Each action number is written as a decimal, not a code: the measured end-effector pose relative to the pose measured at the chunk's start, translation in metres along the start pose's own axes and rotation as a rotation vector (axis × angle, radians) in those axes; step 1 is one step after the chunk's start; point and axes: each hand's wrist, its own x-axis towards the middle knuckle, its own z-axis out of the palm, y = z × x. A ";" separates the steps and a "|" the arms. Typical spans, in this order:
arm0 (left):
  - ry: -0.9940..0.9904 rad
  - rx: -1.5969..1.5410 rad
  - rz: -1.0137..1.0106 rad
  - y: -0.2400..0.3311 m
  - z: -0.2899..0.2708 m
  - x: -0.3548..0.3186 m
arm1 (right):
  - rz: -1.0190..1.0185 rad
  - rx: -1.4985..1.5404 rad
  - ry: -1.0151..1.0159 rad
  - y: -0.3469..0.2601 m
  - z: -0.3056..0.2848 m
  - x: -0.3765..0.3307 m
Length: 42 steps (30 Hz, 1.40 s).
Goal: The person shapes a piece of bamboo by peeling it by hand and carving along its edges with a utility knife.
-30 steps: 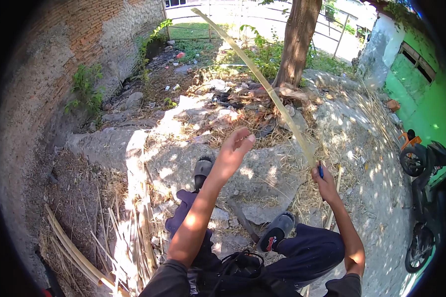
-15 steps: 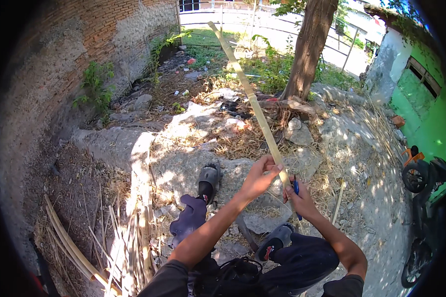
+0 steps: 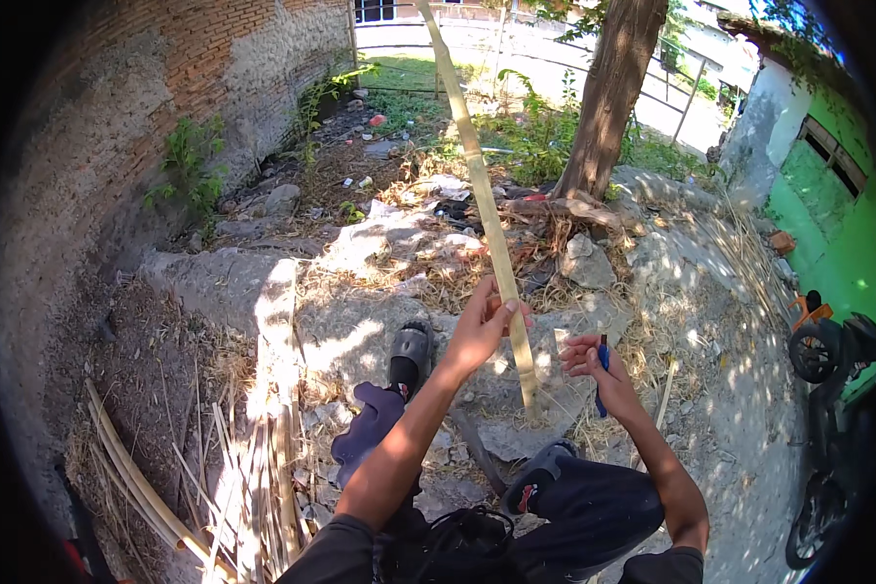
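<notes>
My left hand (image 3: 477, 333) is closed around a long, flat, pale bamboo strip (image 3: 487, 195), gripping it below its middle. The strip stands at a slant in front of me, its upper end leaning away to the left and its lower end hanging free above the rocky ground. To the right of the strip, my right hand (image 3: 615, 382) keeps a slim blue tool (image 3: 603, 358) against its palm; its exact kind is too small to tell. The fingers of that hand reach toward the strip without touching it.
Split bamboo strips (image 3: 263, 477) lie in a pile at my lower left. A tree trunk (image 3: 613, 107) rises ahead, with a rock (image 3: 586, 261) near its roots. A brick wall (image 3: 214, 58) runs along the left. To the right are a green wall (image 3: 832, 224) and a dark wheeled object (image 3: 818, 350).
The bamboo strip has swung more upright and shifted upward and left with my left hand. My right hand has let go of its lower end and drawn away to the right, fingers extended.
</notes>
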 end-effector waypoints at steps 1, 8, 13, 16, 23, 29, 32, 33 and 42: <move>0.000 -0.028 -0.029 0.003 -0.004 -0.001 | -0.008 -0.006 0.021 0.001 -0.005 -0.001; 0.127 -0.261 -0.057 0.014 -0.007 0.002 | 0.058 -0.046 -0.024 -0.001 -0.015 -0.011; 0.152 -0.189 -0.112 0.020 -0.004 -0.001 | 0.057 -0.040 -0.070 -0.001 -0.018 -0.016; 0.164 -0.125 -0.100 0.023 0.000 -0.002 | 0.060 -0.035 -0.086 -0.002 -0.018 -0.015; 0.154 -0.063 -0.073 0.021 0.001 -0.002 | 0.083 -0.021 -0.107 -0.005 -0.018 -0.017; 0.158 -0.030 -0.036 0.021 0.001 -0.004 | 0.074 -0.039 -0.110 -0.004 -0.018 -0.016; 0.159 -0.025 -0.052 0.023 0.001 -0.005 | 0.081 -0.044 -0.115 -0.002 -0.018 -0.015; 0.155 -0.023 -0.046 0.024 0.001 -0.005 | 0.081 -0.045 -0.116 -0.001 -0.018 -0.015; 0.162 -0.018 -0.028 0.024 0.002 -0.005 | 0.098 -0.061 -0.139 0.000 -0.019 -0.015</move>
